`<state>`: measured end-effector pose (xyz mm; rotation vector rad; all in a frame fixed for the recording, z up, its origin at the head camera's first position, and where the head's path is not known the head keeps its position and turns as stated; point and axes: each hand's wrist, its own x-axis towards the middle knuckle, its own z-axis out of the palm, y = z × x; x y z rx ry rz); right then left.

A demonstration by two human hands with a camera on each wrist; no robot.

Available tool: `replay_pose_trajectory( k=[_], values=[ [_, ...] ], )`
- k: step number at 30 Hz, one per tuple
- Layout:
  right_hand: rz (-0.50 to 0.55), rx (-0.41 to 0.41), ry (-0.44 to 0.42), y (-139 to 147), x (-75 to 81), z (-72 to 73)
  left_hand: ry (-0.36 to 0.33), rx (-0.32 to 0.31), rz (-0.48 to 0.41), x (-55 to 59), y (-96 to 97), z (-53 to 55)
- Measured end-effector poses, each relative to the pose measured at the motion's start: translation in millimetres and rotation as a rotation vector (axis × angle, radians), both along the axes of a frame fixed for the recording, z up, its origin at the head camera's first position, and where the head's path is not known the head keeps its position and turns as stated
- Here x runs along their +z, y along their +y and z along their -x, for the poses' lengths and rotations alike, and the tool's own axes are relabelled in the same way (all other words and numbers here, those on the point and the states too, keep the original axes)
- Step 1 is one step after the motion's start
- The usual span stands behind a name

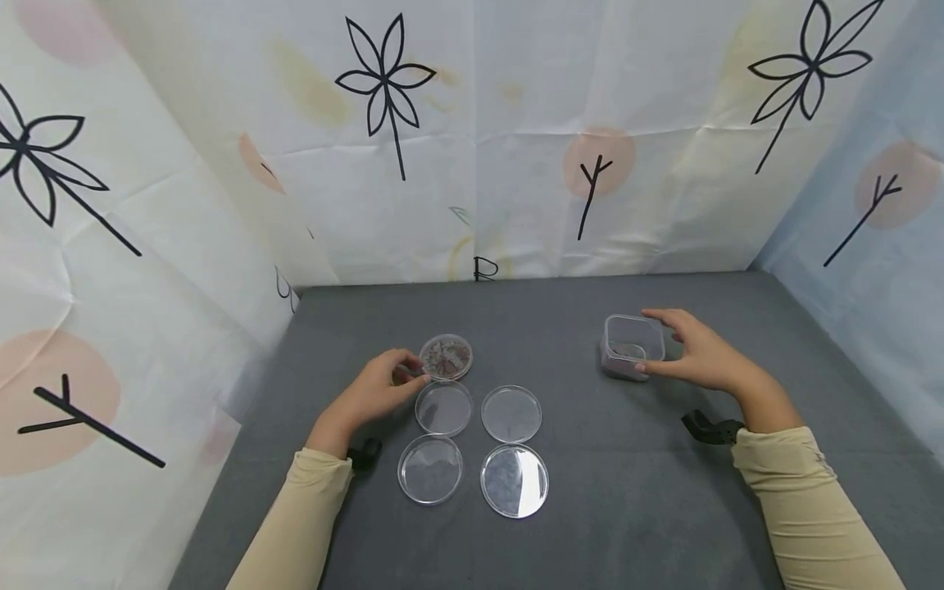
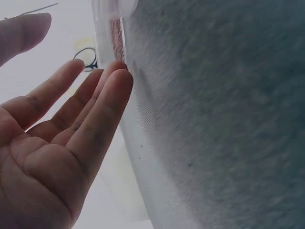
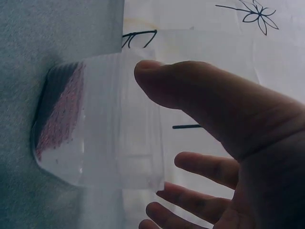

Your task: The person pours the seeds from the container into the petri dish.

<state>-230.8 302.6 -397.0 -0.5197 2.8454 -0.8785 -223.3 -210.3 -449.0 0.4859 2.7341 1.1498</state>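
Observation:
My left hand (image 1: 376, 389) is beside a round clear dish (image 1: 446, 357) with reddish-brown bits in it. In the left wrist view its fingers (image 2: 105, 109) are extended and apart from the thumb, with the fingertips close to the dish's side; whether they touch it I cannot tell. On the right, my right hand (image 1: 696, 352) spreads thumb and fingers about the near side and far corner of a clear square tub (image 1: 610, 348). Reddish-brown grains (image 3: 64, 112) slope in the tub's bottom. A small round clear piece (image 1: 627, 351) shows inside it.
Clear round dishes or lids stand in two pairs in front of the filled dish: one (image 1: 444, 407) and another (image 1: 511, 414) behind, then one (image 1: 430, 469) and a shiny one (image 1: 514, 481) nearer. Patterned cloth walls (image 1: 531, 205) border the grey table (image 1: 612, 508).

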Motion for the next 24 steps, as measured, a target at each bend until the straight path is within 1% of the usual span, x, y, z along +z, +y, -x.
replay_pose_trajectory(
  k=[5, 8, 12, 15, 19, 24],
  values=[
    [0.022, 0.014, -0.017, 5, -5.2, 0.7, 0.037, -0.020, 0.019, -4.4, 2.1, -3.7],
    [0.041, 0.026, -0.029, 8, -7.8, 1.3, 0.031, -0.034, 0.033, -6.4, 2.6, -5.9],
    [0.052, 0.023, -0.053, 10, -9.8, 1.9, 0.015, -0.067, 0.032, -5.9, 3.1, -8.0],
    [0.049, 0.014, -0.066, 10, -10.4, 2.3, -0.006, -0.074, 0.025, -3.9, 3.1, -9.8],
    [0.033, -0.001, -0.077, 9, -11.5, 3.3, -0.048, -0.088, 0.007, -0.7, 2.6, -13.0],
    [0.036, -0.001, -0.077, 8, -12.8, 2.6, -0.085, -0.127, -0.007, 2.0, 1.2, -16.0]
  ],
)
